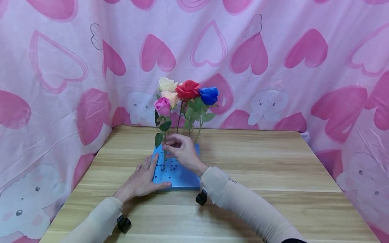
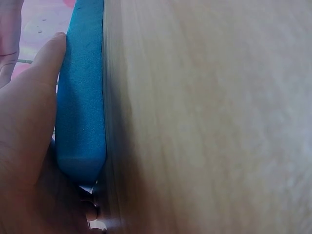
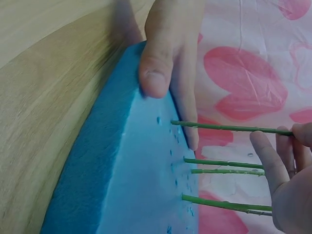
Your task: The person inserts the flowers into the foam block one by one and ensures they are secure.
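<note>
My right hand pinches the stem of a purple-pink rose between thumb and fingers, above a blue foam block. In the right wrist view the lower end of that green stem meets the block's hole-dotted face; how deep it goes cannot be told. My left hand rests against the block's left side, fingers stretched along it and thumb over the near edge. Beyond the right hand stand a white rose, a peach rose, a red rose and a blue rose; the hand hides some stem bases.
The block lies on a wooden table. A pink heart-patterned curtain hangs behind the table and along both sides. Green leaves spread under the red and blue roses. Several small holes dot the block's top.
</note>
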`<action>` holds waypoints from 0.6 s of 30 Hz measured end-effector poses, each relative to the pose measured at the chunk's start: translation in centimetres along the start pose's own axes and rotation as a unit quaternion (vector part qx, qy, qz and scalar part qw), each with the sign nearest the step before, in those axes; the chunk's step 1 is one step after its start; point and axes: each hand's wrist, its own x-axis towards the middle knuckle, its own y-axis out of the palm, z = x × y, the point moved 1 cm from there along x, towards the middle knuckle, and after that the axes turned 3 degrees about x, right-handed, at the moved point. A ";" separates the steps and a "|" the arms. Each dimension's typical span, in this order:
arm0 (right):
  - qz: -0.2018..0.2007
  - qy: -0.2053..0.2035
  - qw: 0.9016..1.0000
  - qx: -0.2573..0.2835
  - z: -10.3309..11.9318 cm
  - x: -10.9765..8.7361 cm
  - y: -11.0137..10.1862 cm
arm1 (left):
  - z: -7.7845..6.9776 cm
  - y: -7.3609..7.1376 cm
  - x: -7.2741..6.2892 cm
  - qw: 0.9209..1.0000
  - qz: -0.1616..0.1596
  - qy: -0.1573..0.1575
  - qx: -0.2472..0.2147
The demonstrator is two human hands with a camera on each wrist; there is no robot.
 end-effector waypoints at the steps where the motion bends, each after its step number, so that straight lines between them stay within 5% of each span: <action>1: 0.001 0.001 1.000 0.002 -0.1 0.0 0.0 | 0.0 0.0 0.0 1.000 0.000 0.000 0.000; 18: 0.023 0.007 0.998 -0.058 -0.7 -1.3 -1.7 | -0.2 -0.1 -0.2 1.000 0.007 -0.009 -0.002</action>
